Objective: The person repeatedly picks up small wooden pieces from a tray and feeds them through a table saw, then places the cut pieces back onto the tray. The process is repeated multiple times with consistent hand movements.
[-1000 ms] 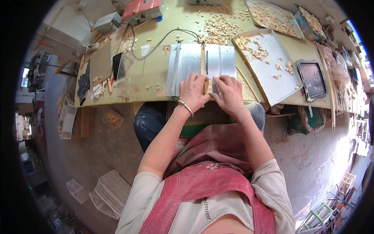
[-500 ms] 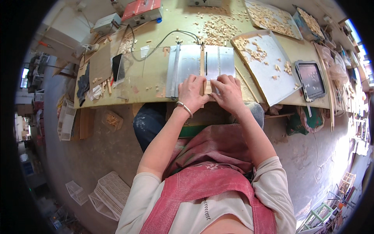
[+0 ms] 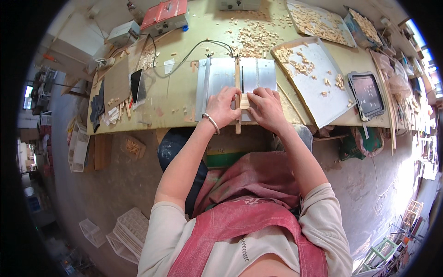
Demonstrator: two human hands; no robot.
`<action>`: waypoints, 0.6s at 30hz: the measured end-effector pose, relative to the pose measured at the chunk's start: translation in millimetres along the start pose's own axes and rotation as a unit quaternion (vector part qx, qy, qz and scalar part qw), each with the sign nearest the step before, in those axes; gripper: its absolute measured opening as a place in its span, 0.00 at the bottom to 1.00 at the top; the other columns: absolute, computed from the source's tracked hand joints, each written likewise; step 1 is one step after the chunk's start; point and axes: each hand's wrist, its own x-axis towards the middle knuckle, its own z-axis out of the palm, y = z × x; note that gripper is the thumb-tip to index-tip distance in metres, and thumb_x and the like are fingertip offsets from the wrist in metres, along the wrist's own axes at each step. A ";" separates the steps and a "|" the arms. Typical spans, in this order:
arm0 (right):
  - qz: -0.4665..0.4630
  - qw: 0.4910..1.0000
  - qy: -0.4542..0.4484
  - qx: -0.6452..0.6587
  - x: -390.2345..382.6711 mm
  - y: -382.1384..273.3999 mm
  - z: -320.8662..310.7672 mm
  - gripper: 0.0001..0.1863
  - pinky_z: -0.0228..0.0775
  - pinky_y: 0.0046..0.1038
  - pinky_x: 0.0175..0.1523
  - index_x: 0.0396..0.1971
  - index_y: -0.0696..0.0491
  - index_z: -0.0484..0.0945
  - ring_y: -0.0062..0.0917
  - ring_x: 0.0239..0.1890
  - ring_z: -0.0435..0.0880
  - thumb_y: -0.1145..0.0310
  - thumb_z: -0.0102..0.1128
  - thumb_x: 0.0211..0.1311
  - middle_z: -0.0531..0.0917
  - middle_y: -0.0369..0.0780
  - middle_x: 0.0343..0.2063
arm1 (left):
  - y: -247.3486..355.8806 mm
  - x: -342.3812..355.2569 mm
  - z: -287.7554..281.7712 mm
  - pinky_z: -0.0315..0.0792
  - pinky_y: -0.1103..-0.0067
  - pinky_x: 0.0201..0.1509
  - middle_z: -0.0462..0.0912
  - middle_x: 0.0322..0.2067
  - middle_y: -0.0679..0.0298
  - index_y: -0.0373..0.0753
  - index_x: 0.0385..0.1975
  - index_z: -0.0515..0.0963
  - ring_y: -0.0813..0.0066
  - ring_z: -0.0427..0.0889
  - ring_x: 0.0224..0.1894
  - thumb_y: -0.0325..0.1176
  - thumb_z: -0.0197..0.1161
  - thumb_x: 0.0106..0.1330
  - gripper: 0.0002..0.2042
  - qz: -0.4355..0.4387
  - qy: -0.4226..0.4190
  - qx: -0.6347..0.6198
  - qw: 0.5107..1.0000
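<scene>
A small pale wooden block [image 3: 244,101] lies on the silver metal plate [image 3: 264,74] of a bench cutting table, just below a dark narrow slot. My left hand [image 3: 222,108], with a bangle at its wrist, has thumb and fingers closed at the block's left side, across a long thin wooden strip [image 3: 237,76]. From the right, the bent fingers of my right hand [image 3: 268,110] press against the block. The strip runs lengthwise over the plate, and its near end sticks out past the table edge. My fingertips partly hide the contact.
Small wood pieces [image 3: 260,39] are scattered behind the plate. To the right lie a metal tray [image 3: 330,99] with more pieces and a black tray [image 3: 350,85]. A phone [image 3: 136,83], a glove [image 3: 97,108] and a red-topped box [image 3: 164,16] are on the left. A dark cable [image 3: 189,51] crosses the table.
Both hands have shifted slightly, the left one leftward, showing more of the block. The strip's near end now shows beyond the table edge. The whole view has tilted a little.
</scene>
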 end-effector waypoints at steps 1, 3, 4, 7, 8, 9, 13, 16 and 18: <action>-0.001 1.000 0.001 -0.001 1.7 1.3 0.3 0.20 0.66 0.44 0.64 0.54 0.50 0.83 0.39 0.55 0.79 0.65 0.71 0.62 0.81 0.40 0.48 | -0.3 2.4 0.4 0.81 0.70 0.42 0.81 0.37 0.63 0.44 0.49 0.80 0.67 0.82 0.34 0.33 0.73 0.54 0.21 0.002 0.000 0.006 1.000; 0.002 1.000 -0.001 -0.006 4.9 1.7 1.0 0.20 0.66 0.44 0.64 0.54 0.51 0.83 0.39 0.55 0.79 0.65 0.71 0.62 0.81 0.40 0.48 | -3.0 6.5 1.5 0.81 0.69 0.42 0.81 0.36 0.63 0.44 0.49 0.80 0.67 0.82 0.33 0.32 0.73 0.54 0.20 0.002 0.004 0.004 1.000; 0.003 1.000 -0.001 -0.008 6.6 2.1 1.3 0.20 0.66 0.44 0.63 0.54 0.51 0.83 0.39 0.55 0.79 0.65 0.71 0.62 0.81 0.40 0.48 | -5.6 9.7 2.6 0.81 0.69 0.42 0.81 0.35 0.62 0.44 0.49 0.81 0.66 0.82 0.33 0.33 0.73 0.54 0.20 0.001 0.008 -0.003 1.000; 0.001 1.000 0.001 -0.014 11.4 5.7 3.1 0.20 0.66 0.44 0.63 0.54 0.51 0.83 0.39 0.55 0.79 0.65 0.71 0.62 0.81 0.40 0.49 | -7.5 15.5 3.3 0.81 0.69 0.41 0.81 0.34 0.62 0.44 0.48 0.81 0.65 0.82 0.32 0.33 0.73 0.53 0.20 0.003 0.017 -0.016 1.000; 0.002 1.000 0.002 -0.015 13.2 7.0 3.7 0.20 0.66 0.44 0.63 0.54 0.51 0.82 0.39 0.55 0.79 0.65 0.71 0.62 0.81 0.40 0.49 | -7.2 17.2 3.3 0.81 0.69 0.41 0.81 0.34 0.62 0.43 0.48 0.81 0.65 0.82 0.32 0.33 0.74 0.53 0.20 0.004 0.019 -0.018 1.000; 0.003 1.000 0.003 -0.015 15.2 8.2 4.2 0.20 0.66 0.44 0.63 0.54 0.51 0.82 0.39 0.55 0.79 0.65 0.71 0.62 0.81 0.40 0.49 | -7.2 18.9 3.4 0.81 0.69 0.41 0.81 0.34 0.61 0.43 0.48 0.82 0.65 0.82 0.32 0.33 0.74 0.53 0.20 0.002 0.022 -0.023 0.999; 0.008 1.000 -0.003 -0.016 22.0 12.8 3.5 0.20 0.66 0.43 0.63 0.54 0.50 0.82 0.39 0.55 0.79 0.65 0.71 0.62 0.81 0.40 0.48 | -8.1 25.8 2.0 0.81 0.69 0.42 0.80 0.34 0.61 0.42 0.48 0.82 0.65 0.82 0.32 0.33 0.74 0.52 0.21 -0.008 0.024 -0.037 0.999; 0.006 1.000 0.003 -0.010 26.3 14.9 4.2 0.19 0.66 0.43 0.64 0.53 0.50 0.82 0.39 0.56 0.79 0.65 0.71 0.62 0.81 0.41 0.48 | -10.8 30.2 1.5 0.81 0.69 0.41 0.80 0.33 0.61 0.42 0.49 0.82 0.65 0.81 0.32 0.34 0.74 0.52 0.22 -0.012 0.024 -0.043 0.999; 0.007 1.000 0.009 -0.009 30.1 17.4 4.8 0.19 0.66 0.43 0.64 0.53 0.50 0.82 0.39 0.56 0.78 0.65 0.71 0.62 0.81 0.41 0.48 | -12.8 35.1 2.1 0.81 0.70 0.41 0.80 0.33 0.61 0.42 0.49 0.82 0.65 0.81 0.32 0.34 0.74 0.52 0.22 -0.010 0.028 -0.042 0.999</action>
